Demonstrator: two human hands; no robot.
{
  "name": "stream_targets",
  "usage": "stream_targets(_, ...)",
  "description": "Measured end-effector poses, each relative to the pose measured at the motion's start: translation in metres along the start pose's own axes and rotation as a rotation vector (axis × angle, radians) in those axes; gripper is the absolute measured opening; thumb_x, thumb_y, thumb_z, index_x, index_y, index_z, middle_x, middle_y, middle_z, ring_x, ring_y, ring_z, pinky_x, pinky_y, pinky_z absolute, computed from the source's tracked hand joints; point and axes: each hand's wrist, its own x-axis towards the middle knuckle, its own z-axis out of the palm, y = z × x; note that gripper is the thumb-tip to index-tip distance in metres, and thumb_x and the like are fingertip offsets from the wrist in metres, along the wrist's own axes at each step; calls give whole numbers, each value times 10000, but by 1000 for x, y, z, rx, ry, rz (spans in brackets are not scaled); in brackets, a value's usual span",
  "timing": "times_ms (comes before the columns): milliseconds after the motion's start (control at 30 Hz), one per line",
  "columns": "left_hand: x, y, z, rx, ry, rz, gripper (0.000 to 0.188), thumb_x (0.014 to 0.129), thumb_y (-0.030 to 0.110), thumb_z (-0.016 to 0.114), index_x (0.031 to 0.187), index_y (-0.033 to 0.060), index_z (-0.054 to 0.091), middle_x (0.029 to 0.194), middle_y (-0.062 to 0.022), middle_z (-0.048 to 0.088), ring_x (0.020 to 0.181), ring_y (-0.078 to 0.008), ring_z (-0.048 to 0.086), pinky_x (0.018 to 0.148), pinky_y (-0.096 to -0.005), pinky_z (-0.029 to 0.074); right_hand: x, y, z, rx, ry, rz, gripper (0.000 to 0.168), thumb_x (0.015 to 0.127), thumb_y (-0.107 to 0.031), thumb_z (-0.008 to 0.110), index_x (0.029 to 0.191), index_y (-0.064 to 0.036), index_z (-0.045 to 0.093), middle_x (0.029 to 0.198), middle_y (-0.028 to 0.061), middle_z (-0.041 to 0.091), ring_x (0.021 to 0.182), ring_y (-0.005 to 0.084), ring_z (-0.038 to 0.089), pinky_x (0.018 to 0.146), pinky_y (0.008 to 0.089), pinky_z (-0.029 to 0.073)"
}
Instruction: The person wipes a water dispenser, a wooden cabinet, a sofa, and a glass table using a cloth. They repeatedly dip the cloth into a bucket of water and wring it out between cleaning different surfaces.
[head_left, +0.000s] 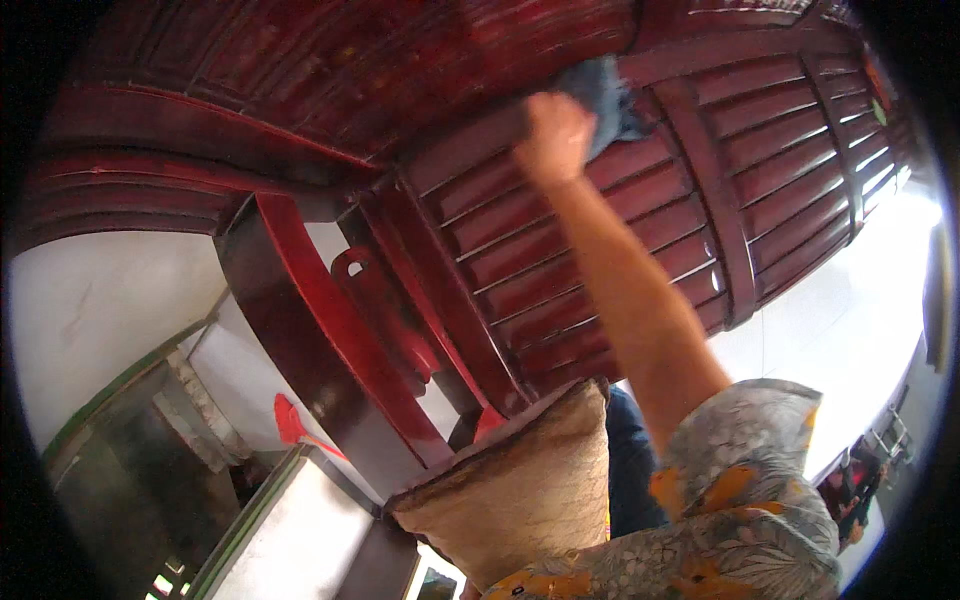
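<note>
My right hand, blurred, is closed on a bunched blue cloth. It presses the cloth against the slatted seat of a dark red wooden bench, close to the carved backrest. A beige cushion with a dark edge is in front of my body, below the bench's armrest. At the bottom rim, a sliver of skin, perhaps my left hand, shows beside the cushion; its fingers cannot be made out.
The curved wooden armrest rises left of the seat. A red plastic implement with a thin handle is beyond it, by a low white wall with a green edge. Pale floor lies right of the bench, with dark items farther off.
</note>
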Motion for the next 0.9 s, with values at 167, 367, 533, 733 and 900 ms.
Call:
stream_targets(167, 10, 1, -5, -6, -38, 15, 670, 608, 172, 849, 1184, -29, 574, 1103, -133, 640, 1014, -241, 608, 877, -402, 466, -70, -132, 33, 463, -470, -553, 252, 564, -143, 662, 813, -107, 668, 902, 103, 645, 932, 333, 605, 830, 456, 475)
stream_targets(367, 14, -5, -9, -34, -47, 47, 672, 617, 182, 835, 1198, -22, 565, 1124, -134, 626, 1025, -248, 599, 888, -414, 454, -56, -85, 23, 618, -779, -1101, 259, 576, -146, 680, 831, -100, 659, 912, 86, 624, 940, 315, 581, 837, 441, 464)
stream_targets(533, 15, -16, -2, -58, -47, 45, 674, 625, 190, 823, 1210, -15, 558, 1142, -134, 614, 1035, -254, 591, 896, -425, 444, 15, 4, 9, 402, -456, -984, 494, 617, -241, 735, 1092, -132, 655, 1160, 98, 619, 1129, 294, 560, 997, 420, 443)
stream_targets(733, 15, -36, -25, -84, -84, 49, 677, 635, 200, 809, 1224, -8, 549, 1163, -135, 600, 1046, -261, 581, 906, -437, 432, -2, 133, -80, 38, -150, 155, 576, 734, -349, 707, 1247, -116, 587, 1339, 127, 523, 1272, 317, 466, 1060, 439, 379)
stream_targets(900, 9, -49, -40, -96, -93, 55, 679, 642, 209, 798, 1235, -2, 542, 1180, -136, 589, 1055, -266, 574, 915, -448, 421, -68, 77, -86, -426, -92, 362, 471, 773, -424, 679, 1140, -141, 597, 1160, 259, 511, 1063, 370, 538, 860, 557, 446)
